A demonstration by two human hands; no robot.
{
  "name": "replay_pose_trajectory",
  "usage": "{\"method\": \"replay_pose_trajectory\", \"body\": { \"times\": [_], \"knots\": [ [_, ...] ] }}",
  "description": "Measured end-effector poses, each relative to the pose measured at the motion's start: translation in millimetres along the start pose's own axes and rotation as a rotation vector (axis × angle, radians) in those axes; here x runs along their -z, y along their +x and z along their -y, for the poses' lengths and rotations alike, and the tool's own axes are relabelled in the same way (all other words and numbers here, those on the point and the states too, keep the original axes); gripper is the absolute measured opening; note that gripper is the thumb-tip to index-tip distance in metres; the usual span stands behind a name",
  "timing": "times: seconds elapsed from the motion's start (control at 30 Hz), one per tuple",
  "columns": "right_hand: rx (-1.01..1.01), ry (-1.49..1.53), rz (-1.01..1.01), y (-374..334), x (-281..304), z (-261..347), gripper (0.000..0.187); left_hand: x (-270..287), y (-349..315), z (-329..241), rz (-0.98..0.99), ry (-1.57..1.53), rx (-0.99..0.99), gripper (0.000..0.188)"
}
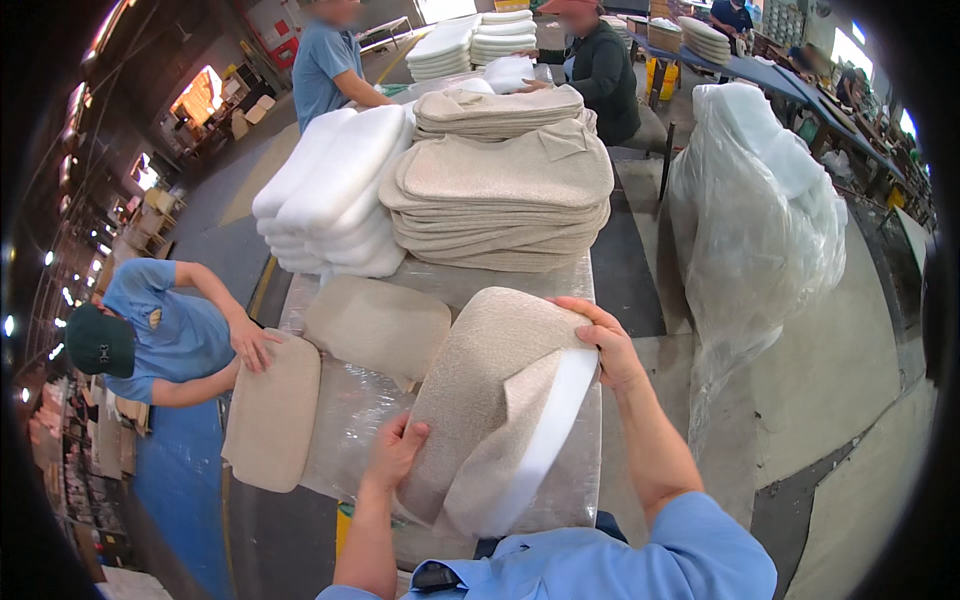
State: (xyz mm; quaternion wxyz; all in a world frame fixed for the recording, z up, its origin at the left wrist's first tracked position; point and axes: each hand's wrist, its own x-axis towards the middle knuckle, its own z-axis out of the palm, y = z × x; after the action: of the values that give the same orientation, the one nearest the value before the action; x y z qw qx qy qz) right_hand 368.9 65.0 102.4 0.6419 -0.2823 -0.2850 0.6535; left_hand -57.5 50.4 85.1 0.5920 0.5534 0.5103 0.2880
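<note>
A beige fabric cushion cover [490, 360] is partly drawn over a white foam pad [545, 440], whose right side lies bare. The cover's lower part hangs in a loose fold across the foam. My right hand [610, 340] grips the upper right corner, fingers behind and thumb in front. At the lower left edge my left hand [393, 455] is closed on the cover, its fingers partly hidden behind it. The cushion is tilted up over the plastic-wrapped table [350, 425]. Just beyond it on the left lies another beige cushion [378, 322].
A stack of beige covers [500, 210] and a pile of white foam pads [335, 190] stand farther back. At left, a co-worker [165, 320] handles a beige cushion [272, 420]. Two other people work at the far end. A plastic-wrapped bundle [760, 210] stands at right.
</note>
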Motion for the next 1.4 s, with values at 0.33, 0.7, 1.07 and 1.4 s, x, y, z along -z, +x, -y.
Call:
{"method": "replay_pose_trajectory", "body": {
  "times": [0.33, 0.7, 1.07, 1.4],
  "knots": [
    [0.015, -0.511, -0.343, -70, 44, -69, 0.068, -63, -42, -45, -0.061, 0.854, -0.471, 0.064],
    [-0.064, -0.707, -0.226, -120, 57, -62, 0.043, -113, -66, -13, 0.354, 0.939, -0.234, 0.082],
    [-0.225, -0.826, -0.014, -143, 61, -37, 0.028, -80, 11, 65, 0.219, 1.079, 0.121, 0.060],
    [-0.597, -1.666, 0.489, -49, 8, -64, 0.072, -105, 20, 104, -0.031, 0.759, 0.176, 0.029]
  ]
}}
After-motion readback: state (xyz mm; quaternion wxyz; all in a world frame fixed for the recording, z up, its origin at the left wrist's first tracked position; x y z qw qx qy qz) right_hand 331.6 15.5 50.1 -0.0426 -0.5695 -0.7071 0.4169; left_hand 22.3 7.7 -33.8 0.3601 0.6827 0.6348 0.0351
